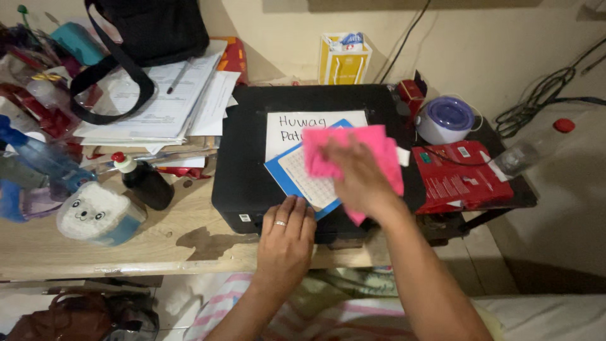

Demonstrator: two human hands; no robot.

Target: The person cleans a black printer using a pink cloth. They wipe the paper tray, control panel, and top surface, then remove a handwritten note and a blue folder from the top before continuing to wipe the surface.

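A black printer [246, 151] sits on a wooden table, with a white handwritten sheet [284, 126] and a blue-edged card [297, 173] lying on its lid. My right hand [360, 180] presses a pink cloth [341, 151] flat against the lid, over the papers; the hand looks blurred. My left hand [284, 237], wearing a ring, rests palm down on the printer's front edge with fingers together, holding nothing.
A stack of papers [164, 107] under a black bag strap [107, 69] lies at left, beside a dark bottle [145, 183] and a bear-faced white container [95, 215]. A red packet [461, 177], a purple-lidded pot [445, 120] and a yellow box [344, 60] stand at right and behind.
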